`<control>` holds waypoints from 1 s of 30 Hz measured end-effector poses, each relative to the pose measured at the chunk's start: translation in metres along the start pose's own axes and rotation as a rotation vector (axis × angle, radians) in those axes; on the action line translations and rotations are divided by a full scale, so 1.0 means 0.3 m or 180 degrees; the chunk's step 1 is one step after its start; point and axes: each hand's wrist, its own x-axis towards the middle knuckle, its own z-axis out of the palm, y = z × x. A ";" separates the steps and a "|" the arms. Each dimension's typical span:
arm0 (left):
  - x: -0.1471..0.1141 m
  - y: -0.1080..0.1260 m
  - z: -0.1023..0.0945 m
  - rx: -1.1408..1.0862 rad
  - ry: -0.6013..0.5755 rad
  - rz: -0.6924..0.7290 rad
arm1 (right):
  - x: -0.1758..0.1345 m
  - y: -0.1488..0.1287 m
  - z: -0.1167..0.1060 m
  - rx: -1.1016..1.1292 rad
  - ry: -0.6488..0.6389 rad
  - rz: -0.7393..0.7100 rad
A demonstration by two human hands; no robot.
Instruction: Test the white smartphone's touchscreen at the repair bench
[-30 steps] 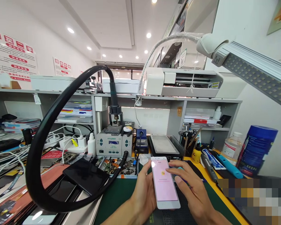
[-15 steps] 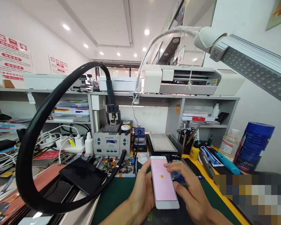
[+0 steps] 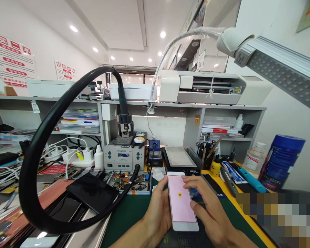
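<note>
A white smartphone (image 3: 182, 203) lies tilted in my left hand (image 3: 159, 206), its lit pink screen facing up with a small yellow icon in the middle. My left thumb runs along the phone's left edge, and the other fingers of that hand are hidden behind it. From the right, my right hand (image 3: 212, 210) reaches over with bent, parted fingers. Its fingertips meet the upper right edge of the screen, and the thumb tip is at the right edge lower down. Whether these tips press on the glass I cannot tell. Beneath both hands is a green mat (image 3: 130, 215).
A thick black hose (image 3: 28, 155) loops across the left side from the hot air station (image 3: 124, 158). Behind the phone stand a heating plate (image 3: 179, 156) and a tray of small parts (image 3: 129, 181). Bottles and tools line the right, including a blue canister (image 3: 281, 162).
The view has shifted very slightly. Both hands and the phone keep nearly the same pose, and the screen still shows pink with the yellow icon.
</note>
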 end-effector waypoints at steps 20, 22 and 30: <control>-0.005 -0.004 -0.007 0.0105 -0.0102 0.0072 | 0.001 -0.015 -0.006 -0.0008 0.0032 -0.0205; -0.007 -0.002 -0.003 0.0142 -0.0125 0.0079 | 0.000 -0.026 -0.012 -0.0030 0.0021 -0.0414; -0.008 0.003 -0.001 0.0202 -0.0099 0.0016 | 0.005 -0.044 -0.018 -0.0261 -0.0026 -0.0725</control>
